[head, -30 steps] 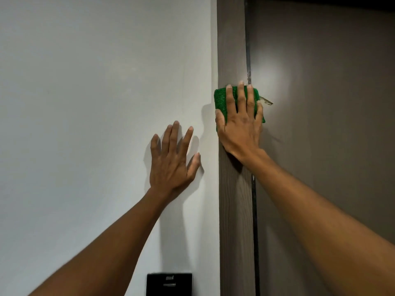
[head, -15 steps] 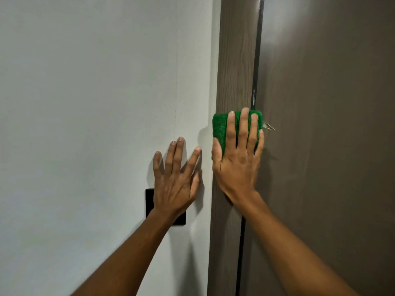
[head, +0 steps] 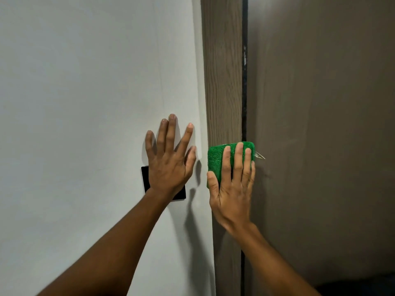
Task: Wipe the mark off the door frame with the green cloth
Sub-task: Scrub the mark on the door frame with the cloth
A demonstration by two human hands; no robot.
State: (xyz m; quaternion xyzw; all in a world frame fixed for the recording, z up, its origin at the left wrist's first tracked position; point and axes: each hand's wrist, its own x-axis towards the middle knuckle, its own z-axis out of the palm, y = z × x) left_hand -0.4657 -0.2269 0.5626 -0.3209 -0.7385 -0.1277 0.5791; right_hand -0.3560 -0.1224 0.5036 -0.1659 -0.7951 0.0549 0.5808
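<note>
Hands: two, both bare, both reaching up from the bottom of the view. Left hand is lying flat on the white wall, fingers spread wide, holding nothing; its heel is covering part of one black square wall plate. Right hand is pressing flat, fingers extended and close together, against one green cloth, pinning it to the door frame. The thumb is sitting along the cloth's left edge; three fingers are lying over its face.

Cloth: one, folded into a thick pad, sitting across the full width of the wood-grain frame at about mid-height in the view, its right edge reaching the dark gap between frame and door. One small pale tag is sticking out of the cloth's right side over the door.

Frame: one vertical brown strip, standing between the wall on the left and the grey-brown door on the right. Pale flecks are showing in the dark gap above the cloth. Any mark under the cloth is hidden, so cannot tell its condition.

Containers: none in view.
</note>
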